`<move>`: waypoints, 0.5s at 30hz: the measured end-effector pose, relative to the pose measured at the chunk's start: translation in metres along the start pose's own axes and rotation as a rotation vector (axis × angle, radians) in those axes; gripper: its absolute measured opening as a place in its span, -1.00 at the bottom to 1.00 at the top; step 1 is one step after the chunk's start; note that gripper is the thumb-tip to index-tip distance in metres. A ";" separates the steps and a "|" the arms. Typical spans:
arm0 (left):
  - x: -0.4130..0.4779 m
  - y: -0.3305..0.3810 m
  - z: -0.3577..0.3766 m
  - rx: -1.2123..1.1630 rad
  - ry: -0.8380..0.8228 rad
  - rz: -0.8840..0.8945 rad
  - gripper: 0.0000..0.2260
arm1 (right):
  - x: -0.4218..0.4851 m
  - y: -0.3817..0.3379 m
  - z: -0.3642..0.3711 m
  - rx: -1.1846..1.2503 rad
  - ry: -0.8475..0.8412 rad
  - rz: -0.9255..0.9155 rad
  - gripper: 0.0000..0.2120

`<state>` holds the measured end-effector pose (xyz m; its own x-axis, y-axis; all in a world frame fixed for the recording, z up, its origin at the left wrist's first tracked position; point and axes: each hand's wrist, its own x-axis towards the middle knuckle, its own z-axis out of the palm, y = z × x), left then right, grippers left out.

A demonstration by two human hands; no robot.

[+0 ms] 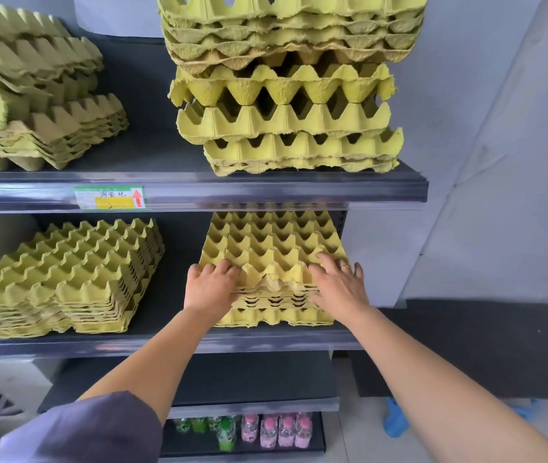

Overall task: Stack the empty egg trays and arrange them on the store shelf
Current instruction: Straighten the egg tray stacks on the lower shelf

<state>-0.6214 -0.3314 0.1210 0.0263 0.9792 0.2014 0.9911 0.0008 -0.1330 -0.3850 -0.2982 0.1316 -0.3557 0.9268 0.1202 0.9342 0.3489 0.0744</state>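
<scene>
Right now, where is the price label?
In the head view, the price label sits on the upper shelf's front rail, left of centre, above the lower-left egg tray stack.

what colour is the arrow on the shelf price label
The arrow is red, head view.
</scene>
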 end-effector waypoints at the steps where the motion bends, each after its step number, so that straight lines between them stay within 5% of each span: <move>1: 0.000 -0.001 0.000 -0.005 0.009 0.001 -0.55 | 0.000 0.000 -0.001 -0.003 0.015 0.003 -0.48; 7: 0.000 0.000 -0.002 -0.010 0.045 0.003 -0.58 | 0.005 -0.003 -0.010 -0.005 0.005 0.009 -0.53; 15: -0.004 -0.002 -0.015 0.007 0.197 -0.024 -0.58 | -0.012 -0.009 -0.018 -0.080 0.308 0.071 -0.62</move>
<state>-0.6215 -0.3381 0.1345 0.0286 0.9201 0.3906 0.9909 0.0255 -0.1325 -0.3891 -0.3152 0.1477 -0.2930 0.8586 0.4206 0.9561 0.2619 0.1314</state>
